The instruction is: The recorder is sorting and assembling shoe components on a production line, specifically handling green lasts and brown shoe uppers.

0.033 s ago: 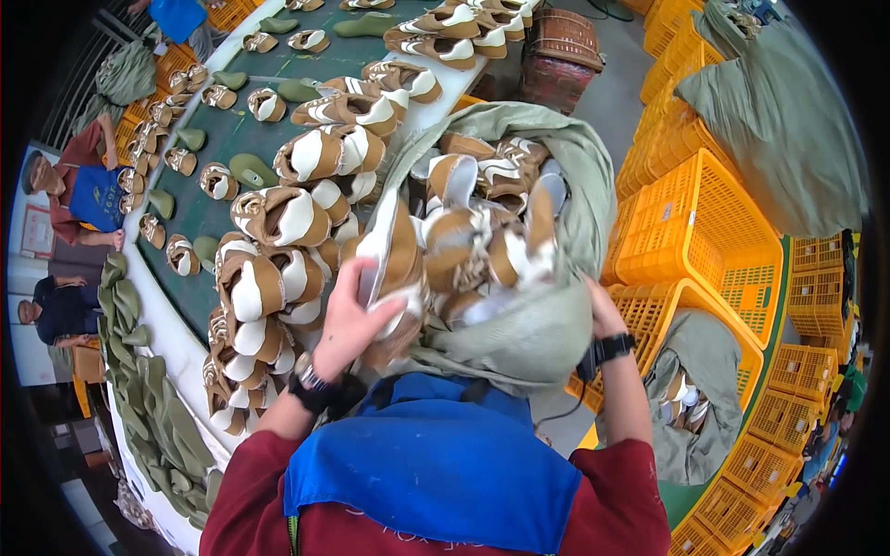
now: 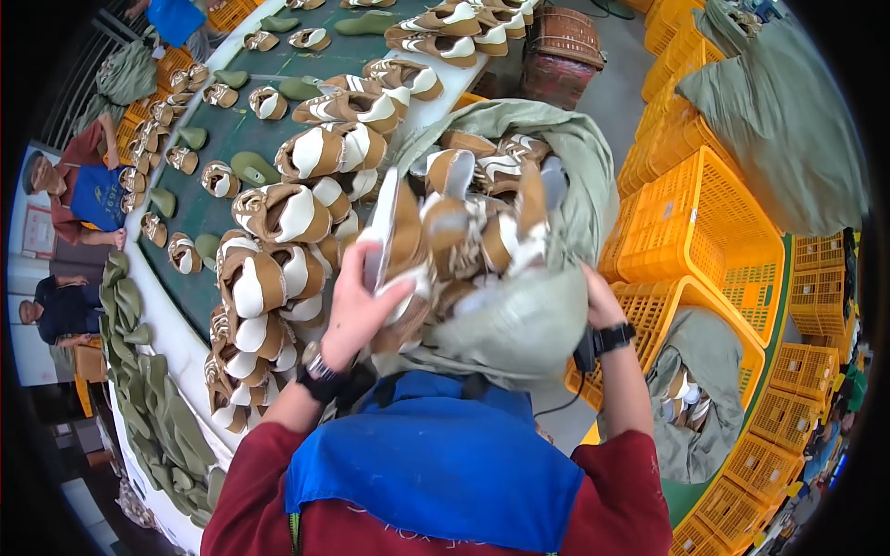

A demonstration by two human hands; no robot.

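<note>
Brown-and-white shoes (image 2: 454, 232) fill a grey-green cloth sack (image 2: 519, 329) in front of me, its mouth gaping upward. At the sack's left edge, my left hand (image 2: 357, 306) is closed on a brown-and-white shoe (image 2: 403, 222) whose pale sole faces left. A second shoe (image 2: 403, 315) lies against the thumb, partly blurred; whether I grip it too is unclear. My right hand (image 2: 603, 301) grips the sack's right side from outside, its fingertips hidden by the cloth. Close on the left, rows of stacked shoes (image 2: 283, 213) stand along the table edge.
Green shoe lasts (image 2: 252, 170) and more shoes sit on the dark green table surface (image 2: 209, 278) with its white rim. Many lasts (image 2: 153, 398) are heaped at left. Yellow crates (image 2: 700, 241) stand at right, one holding another sack (image 2: 705, 408). Two people (image 2: 74, 185) are across the table.
My left hand and the shoe in it have shifted slightly upward in the picture. My right hand and the sack's right side have risen a little too.
</note>
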